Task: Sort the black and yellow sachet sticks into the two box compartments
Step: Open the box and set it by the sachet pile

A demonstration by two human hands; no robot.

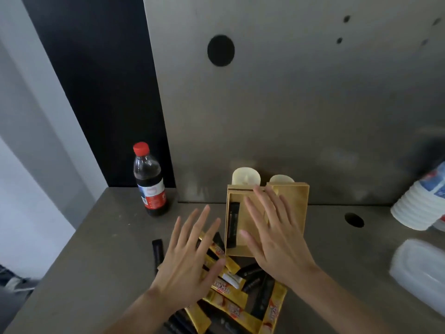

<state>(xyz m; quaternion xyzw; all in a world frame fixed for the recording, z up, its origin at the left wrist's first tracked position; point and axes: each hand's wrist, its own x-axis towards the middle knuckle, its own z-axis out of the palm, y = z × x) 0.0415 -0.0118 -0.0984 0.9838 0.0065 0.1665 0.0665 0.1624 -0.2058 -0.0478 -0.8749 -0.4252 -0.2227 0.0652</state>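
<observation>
A wooden box (297, 208) with two compartments stands on the grey table. One black sachet stick (233, 225) lies in its left compartment. My right hand (272, 232) hovers flat over the box with fingers spread, hiding most of the inside. My left hand (190, 256) is spread open over a mixed pile of yellow sachet sticks (231, 292) and black sachet sticks (262, 297) near the table's front edge. A single black stick (157, 253) lies apart, left of my left hand. Neither hand holds anything.
A cola bottle (150, 182) with a red cap stands at the back left. Two pale cups (246, 175) sit behind the box. Stacked white cups (419, 208) and a clear plastic container (419, 273) are at the right. A hole (354, 220) is in the tabletop.
</observation>
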